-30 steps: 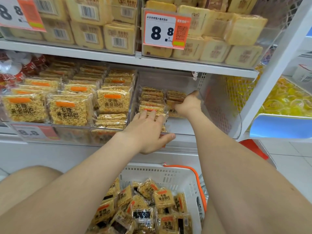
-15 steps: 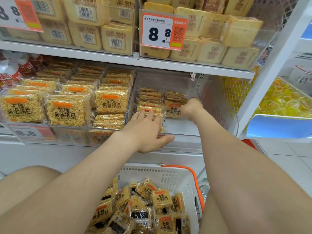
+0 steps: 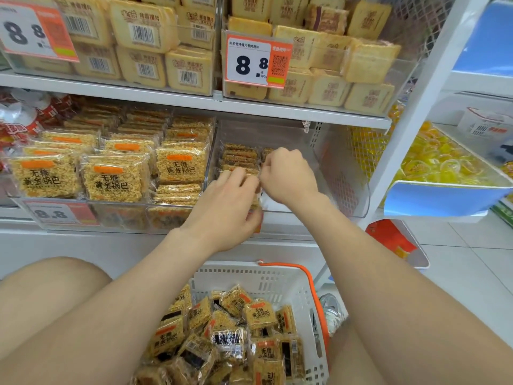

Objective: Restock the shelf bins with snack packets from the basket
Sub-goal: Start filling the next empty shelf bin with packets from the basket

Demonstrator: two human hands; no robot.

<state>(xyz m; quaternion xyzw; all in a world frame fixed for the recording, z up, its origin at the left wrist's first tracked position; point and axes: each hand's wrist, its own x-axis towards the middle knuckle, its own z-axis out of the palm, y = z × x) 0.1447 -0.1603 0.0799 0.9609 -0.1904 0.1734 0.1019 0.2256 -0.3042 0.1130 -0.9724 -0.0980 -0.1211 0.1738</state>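
The clear shelf bin (image 3: 341, 173) on the middle shelf holds a short row of snack packets (image 3: 240, 157) at its left side. My left hand (image 3: 227, 207) lies over the front packets of that row, fingers curled on top and thumb under the front edge. My right hand (image 3: 288, 176) is inside the bin just to the right, fingers curled, pinching a packet's wrapper edge beside my left fingertips. Below, between my knees, the white basket (image 3: 277, 273) with an orange handle (image 3: 313, 290) holds several loose snack packets (image 3: 259, 315).
The neighbouring bin (image 3: 111, 176) on the left is packed with the same golden packets. The upper shelf carries pale boxed cakes (image 3: 361, 62) behind an 8.8 price tag (image 3: 255, 62). A blue-fronted bin of yellow jellies (image 3: 444, 168) stands right of the white upright.
My right hand has drawn back from deep in the bin toward my left hand and closed. My left fingers went from flat on the stack to curled over it.
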